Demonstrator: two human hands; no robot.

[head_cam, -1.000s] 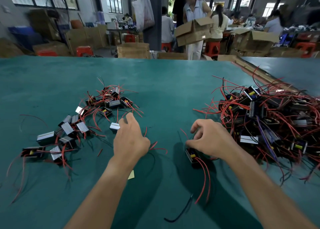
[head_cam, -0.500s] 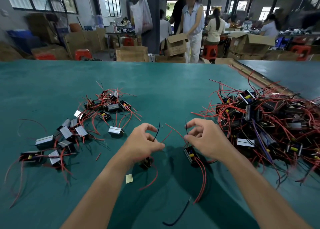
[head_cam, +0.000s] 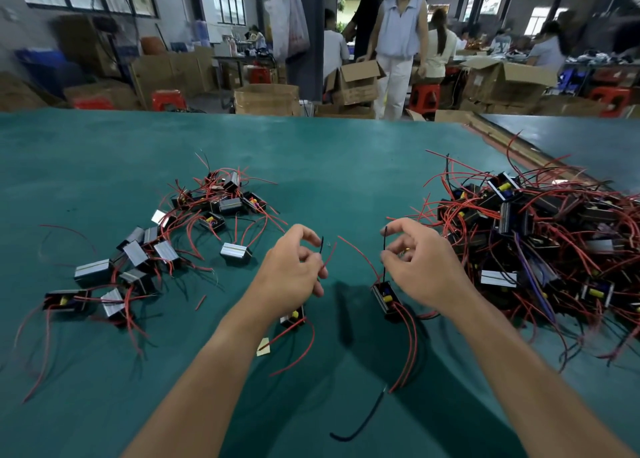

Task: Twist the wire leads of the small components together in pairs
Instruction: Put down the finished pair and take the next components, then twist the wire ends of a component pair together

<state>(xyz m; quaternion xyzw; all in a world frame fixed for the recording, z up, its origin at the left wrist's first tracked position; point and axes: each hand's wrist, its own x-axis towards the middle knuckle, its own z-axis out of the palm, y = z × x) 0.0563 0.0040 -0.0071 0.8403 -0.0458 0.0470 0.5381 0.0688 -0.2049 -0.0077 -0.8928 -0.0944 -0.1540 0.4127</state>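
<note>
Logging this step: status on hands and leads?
Left hand pinches red-black leads; right hand pinches black lead. Leads not yet joined. Nothing blocking.

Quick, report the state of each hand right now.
Left hand: closed, pinching the wire leads of one small component.
Right hand: closed, pinching the black lead of a second component.

The worktop (head_cam: 329,152) has a smooth, matt teal covering. The small components (head_cam: 235,250) have black plastic bodies and bright, silvery metal faces. Their red leads (head_cam: 411,346) and black leads (head_cam: 370,413) wear smooth, faintly glossy plastic insulation. Beyond, cardboard boxes (head_cam: 266,99) look dull brown, and the stools (head_cam: 168,99) are shiny red plastic.
</note>
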